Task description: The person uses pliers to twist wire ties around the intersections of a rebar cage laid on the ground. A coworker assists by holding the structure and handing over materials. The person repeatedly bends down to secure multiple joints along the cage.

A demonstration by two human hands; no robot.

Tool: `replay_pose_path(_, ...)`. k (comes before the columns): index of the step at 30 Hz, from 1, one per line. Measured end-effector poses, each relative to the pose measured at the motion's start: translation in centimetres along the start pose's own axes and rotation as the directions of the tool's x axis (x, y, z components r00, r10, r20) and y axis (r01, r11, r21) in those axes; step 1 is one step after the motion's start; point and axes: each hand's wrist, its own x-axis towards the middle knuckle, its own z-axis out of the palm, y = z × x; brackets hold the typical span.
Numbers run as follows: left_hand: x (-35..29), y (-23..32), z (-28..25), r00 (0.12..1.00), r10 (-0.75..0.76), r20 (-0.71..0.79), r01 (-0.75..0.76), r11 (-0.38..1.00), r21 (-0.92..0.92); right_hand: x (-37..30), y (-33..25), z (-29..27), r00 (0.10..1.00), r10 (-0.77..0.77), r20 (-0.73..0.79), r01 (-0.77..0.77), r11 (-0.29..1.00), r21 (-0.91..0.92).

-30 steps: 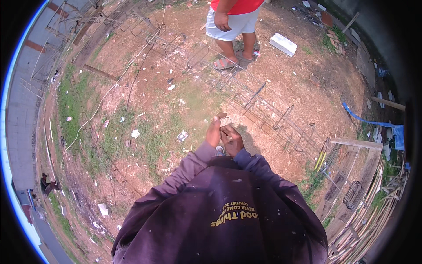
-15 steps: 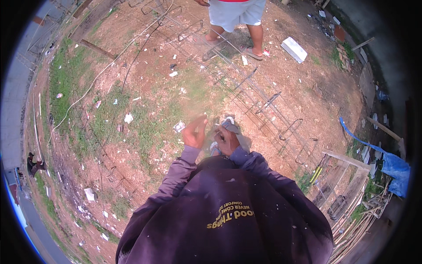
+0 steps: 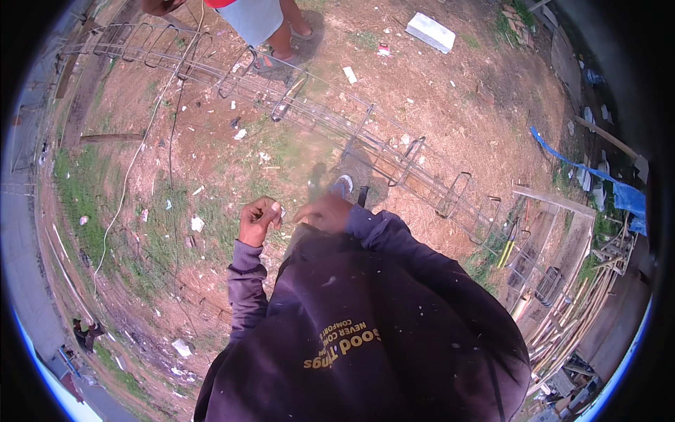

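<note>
Grey steel bars and bent hoops are forming a long rebar cage, which is lying across the dirt ground from upper left to lower right. The left hand is hanging on the near side of the cage, apart from it, its thumb and fingers bunching nearly together; a pale spot is showing at the fingertips, and I cannot tell whether it is held. The right hand is pointing loosely straightened fingers toward the left; its palm is facing away, so I cannot tell its hold. A short dark bar is showing just beside the right cuff. 1 other person is standing beyond the cage. A yellow-handled tool is lying near a wooden frame.
</note>
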Motion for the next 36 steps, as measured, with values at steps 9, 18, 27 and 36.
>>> replay_pose_path(9, 7.5, 2.8, 5.3, 0.975, -0.101, 0.199, 0.040, 0.957, 0.289, -3.7, 2.4, -3.6, 0.957, 0.130, -0.259, -0.089, 0.983, 0.162)
replay_pose_path(18, 14.6, -0.2, 12.5, 0.819, -0.123, 0.560, -0.233, 0.820, 0.523, -11.9, 6.1, 0.5, 0.567, 0.434, -0.700, -0.187, 0.895, 0.404)
replay_pose_path(27, 16.9, -3.3, 13.9, 0.749, -0.210, 0.629, -0.349, 0.682, 0.643, -12.4, 14.6, 3.4, -0.307, 0.311, -0.900, -0.644, 0.628, 0.437)
replay_pose_path(36, 22.8, -0.1, 10.3, 0.773, -0.374, 0.512, -0.248, 0.565, 0.787, -10.3, 15.1, 1.8, -0.366, 0.696, -0.617, -0.321, 0.528, 0.786)
